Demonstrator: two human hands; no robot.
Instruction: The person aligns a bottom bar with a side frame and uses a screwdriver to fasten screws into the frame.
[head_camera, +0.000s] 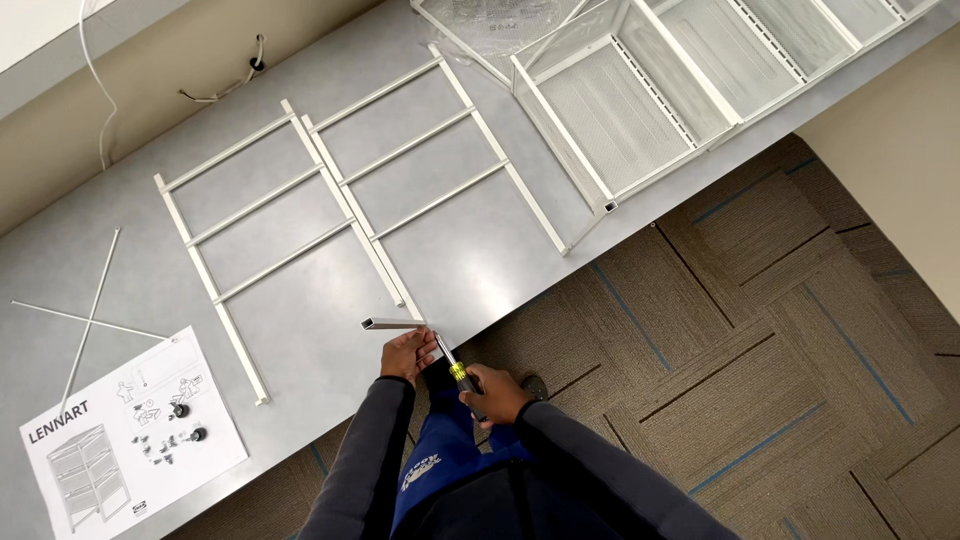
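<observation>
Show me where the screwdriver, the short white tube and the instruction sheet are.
screwdriver (458, 372): head view, on its yellow collar.
short white tube (392, 323): head view, mid-length.
instruction sheet (90, 455): head view, on the paper's left part.

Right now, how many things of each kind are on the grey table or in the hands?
White ladder-shaped frames: 2
White mesh drawers: 3
Thin white crossed rods: 2
Instruction sheet: 1
Small black casters on the sheet: 2
Short white bar, left hand: 1
Screwdriver, right hand: 1
Total: 12
</observation>
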